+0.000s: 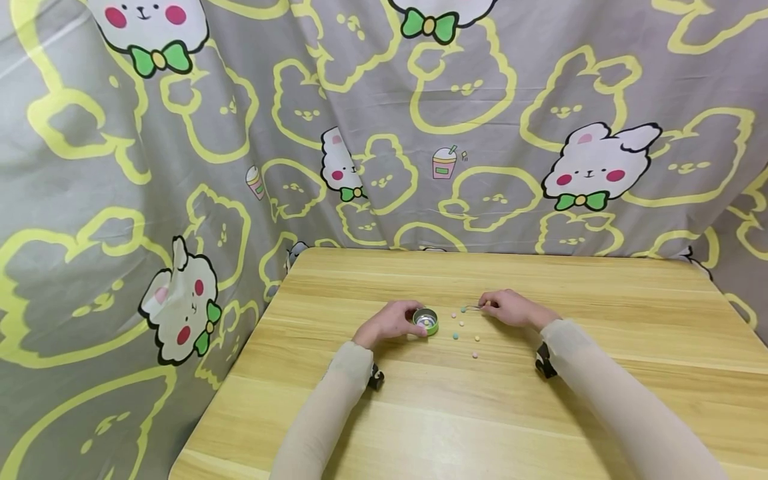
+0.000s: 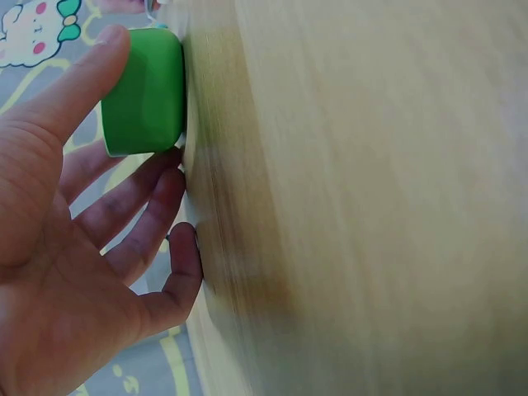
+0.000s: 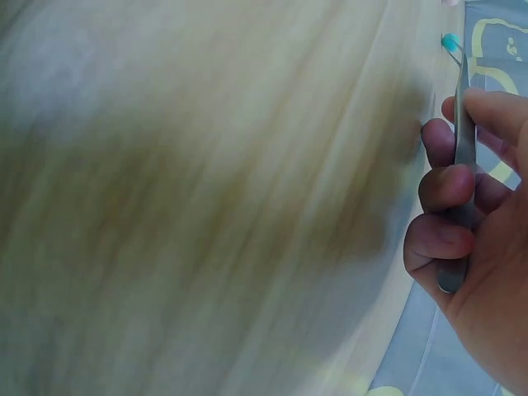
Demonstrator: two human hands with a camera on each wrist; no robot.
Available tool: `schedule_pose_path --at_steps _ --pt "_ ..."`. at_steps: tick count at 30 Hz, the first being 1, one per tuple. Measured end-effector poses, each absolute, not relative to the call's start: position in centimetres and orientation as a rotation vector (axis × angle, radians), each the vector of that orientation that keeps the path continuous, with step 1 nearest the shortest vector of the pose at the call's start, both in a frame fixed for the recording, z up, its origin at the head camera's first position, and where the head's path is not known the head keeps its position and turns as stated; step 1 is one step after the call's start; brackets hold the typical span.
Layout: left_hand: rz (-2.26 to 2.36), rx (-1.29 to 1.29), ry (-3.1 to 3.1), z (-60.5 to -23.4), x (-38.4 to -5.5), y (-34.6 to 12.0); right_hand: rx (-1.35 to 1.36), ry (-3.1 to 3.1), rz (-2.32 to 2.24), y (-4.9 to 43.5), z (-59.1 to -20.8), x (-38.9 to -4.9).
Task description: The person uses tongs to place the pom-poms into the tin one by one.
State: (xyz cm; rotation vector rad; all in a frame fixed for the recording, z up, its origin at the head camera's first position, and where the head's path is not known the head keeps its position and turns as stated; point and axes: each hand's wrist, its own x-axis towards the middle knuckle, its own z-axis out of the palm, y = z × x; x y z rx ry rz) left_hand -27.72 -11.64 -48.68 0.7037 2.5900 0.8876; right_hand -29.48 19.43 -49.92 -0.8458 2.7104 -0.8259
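Observation:
A small round green tin (image 1: 433, 329) stands on the table, its top uncovered and its inside silvery, with a small pale yellowish piece inside. My left hand (image 1: 393, 321) holds it from the side, thumb at the near wall and fingers around the far side; the green wall (image 2: 148, 95) fills the grip in the left wrist view. In my right hand (image 1: 511, 309) are metal tweezers (image 3: 465, 144), gripped with the fingers curled round the shaft. Their tips are at a teal bead (image 3: 450, 41), low over the tabletop.
Several small beads lie between the hands: a pink bead (image 1: 453, 315), a whitish bead (image 1: 461, 324), another teal bead (image 1: 455, 337), a yellow bead (image 1: 477, 339) and a nearer pink bead (image 1: 475, 355). A patterned curtain (image 1: 384, 220) hangs behind the wooden table (image 1: 432, 420).

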Motion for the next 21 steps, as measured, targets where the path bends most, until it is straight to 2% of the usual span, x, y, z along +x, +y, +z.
schedule_pose_path --at_steps 21 --pt "0.891 0.717 2.582 -48.58 -27.63 -11.68 -0.932 2.735 -0.83 19.75 -50.21 -29.38"
